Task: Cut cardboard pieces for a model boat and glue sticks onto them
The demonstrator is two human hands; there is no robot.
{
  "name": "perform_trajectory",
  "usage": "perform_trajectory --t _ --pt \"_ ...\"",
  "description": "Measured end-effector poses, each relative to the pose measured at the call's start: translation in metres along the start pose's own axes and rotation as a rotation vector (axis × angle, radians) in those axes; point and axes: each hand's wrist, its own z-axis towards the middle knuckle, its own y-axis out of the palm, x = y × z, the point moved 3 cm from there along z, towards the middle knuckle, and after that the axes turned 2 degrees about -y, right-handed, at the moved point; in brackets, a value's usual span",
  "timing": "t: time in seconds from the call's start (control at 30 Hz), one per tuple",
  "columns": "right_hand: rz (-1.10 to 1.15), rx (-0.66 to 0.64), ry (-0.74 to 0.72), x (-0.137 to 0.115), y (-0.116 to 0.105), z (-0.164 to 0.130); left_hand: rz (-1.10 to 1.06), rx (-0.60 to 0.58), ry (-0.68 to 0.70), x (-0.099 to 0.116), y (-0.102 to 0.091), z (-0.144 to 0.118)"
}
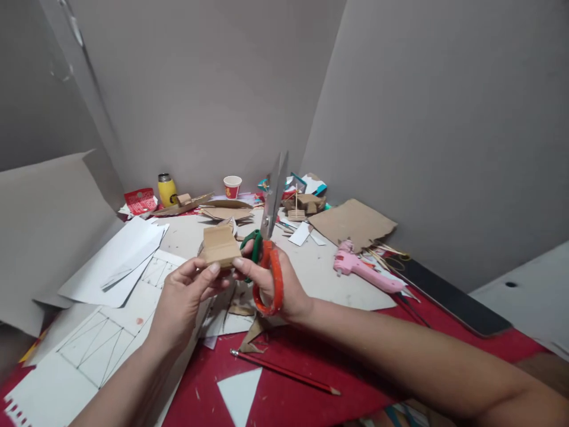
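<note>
Two hands were raised over the table (320, 273). A small folded cardboard piece (220, 246) was pinched between thumb and fingers of the left hand (184, 296). Scissors (269, 237) were held in the right hand (278, 287), its grip closed through the handles, blades shut and pointing to 12 o'clock. Risk judged: blades stood just beside the left fingertips; a slip could nick them or crush the piece. A pink glue gun (362, 270) lay at 3 o'clock.
</note>
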Motion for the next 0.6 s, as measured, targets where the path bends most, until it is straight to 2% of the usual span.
perform_trajectory --t 0.2,0.27,0.37,0.47,0.6 --pt "-0.067 -0.054 -0.050 0.004 0.002 0.002 -0.038 0.053 -0.004 -0.003 -0.002 0.004" --pt "-0.163 -0.062 -0.109 0.000 0.000 0.004 -0.035 0.088 0.032 0.005 -0.007 0.006" --pt "-0.306 -0.074 -0.192 -0.009 -0.008 0.009 -0.092 0.197 0.149 0.026 -0.021 0.008" --pt "-0.577 -0.166 -0.240 -0.016 -0.018 0.015 -0.200 0.293 0.258 0.051 -0.039 0.007" --pt "-1.086 -0.418 -0.241 -0.012 -0.031 0.014 -0.325 0.323 0.286 0.066 -0.053 0.004"
